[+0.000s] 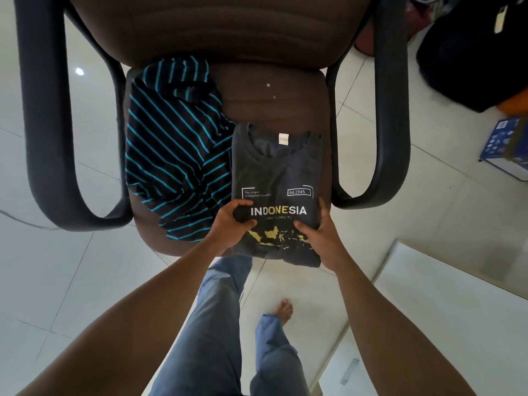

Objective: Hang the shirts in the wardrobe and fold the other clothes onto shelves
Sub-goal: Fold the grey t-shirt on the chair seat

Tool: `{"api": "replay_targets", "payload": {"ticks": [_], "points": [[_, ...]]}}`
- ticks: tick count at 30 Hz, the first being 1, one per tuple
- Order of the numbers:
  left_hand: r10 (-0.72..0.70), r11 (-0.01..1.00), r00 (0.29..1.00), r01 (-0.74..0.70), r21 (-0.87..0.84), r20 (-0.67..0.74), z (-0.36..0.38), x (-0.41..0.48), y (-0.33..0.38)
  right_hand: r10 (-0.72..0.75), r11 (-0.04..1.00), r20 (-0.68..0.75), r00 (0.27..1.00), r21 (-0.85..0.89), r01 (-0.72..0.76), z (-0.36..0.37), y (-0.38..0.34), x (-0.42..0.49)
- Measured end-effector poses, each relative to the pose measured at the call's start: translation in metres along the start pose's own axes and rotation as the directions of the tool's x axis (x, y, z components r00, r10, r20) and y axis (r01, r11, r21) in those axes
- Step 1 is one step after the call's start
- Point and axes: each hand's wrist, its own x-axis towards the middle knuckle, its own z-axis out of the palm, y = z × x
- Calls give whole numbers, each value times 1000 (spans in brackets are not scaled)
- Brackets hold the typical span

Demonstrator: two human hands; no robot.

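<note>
Right now both hands grip a folded dark grey T-shirt (276, 178) printed with "INDONESIA", which lies on the front right of the brown chair (257, 90) seat, its near edge hanging past the seat. The left hand (231, 224) pinches its left edge with thumb on top, and the right hand (321, 232) clasps the right edge likewise. Just beside it, to the left, lies a crumpled black shirt with teal stripes (171, 144), touching it.

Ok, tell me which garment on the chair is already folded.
The dark grey Indonesia T-shirt, a neat rectangle gripped by the left hand and right hand; the black-and-teal striped garment beside it lies crumpled.
</note>
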Motion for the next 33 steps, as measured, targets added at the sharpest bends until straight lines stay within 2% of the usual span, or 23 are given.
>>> {"api": "replay_targets", "payload": {"ticks": [5, 9, 13, 18, 21, 24, 28, 33], "points": [[19, 1000, 1000, -18, -11, 5, -5, -9, 15, -184, 973, -28, 982, -144, 179, 1, -11, -15], [9, 995, 998, -3, -99, 55, -12, -15, 29, -164, 983, -13, 986, -91, 162, 1, -14, -28], [-25, 992, 993, 40, -121, 119, -16, -32, 33, -181, 983, -79, 980, -50, 177, -3, -4, -52], [24, 998, 992, -32, 59, 124, -7, -68, 24, -188, 972, -148, 971, 112, 206, -4, 25, -110], [-33, 999, 975, 23, 46, 219, 11, -106, 19, -168, 948, -219, 961, 233, 219, 3, 53, -153], [-11, 987, 956, -37, 154, 295, 33, -148, 8, -139, 909, -311, 940, 335, 246, 9, 94, -209], [45, 940, 890, -192, 283, 453, 73, -228, -17, -62, 830, -475, 878, 464, 309, 21, 171, -313], [32, 794, 720, -440, 420, 693, 137, -346, -71, 130, 708, -658, 741, 585, 395, 60, 275, -471]]}}
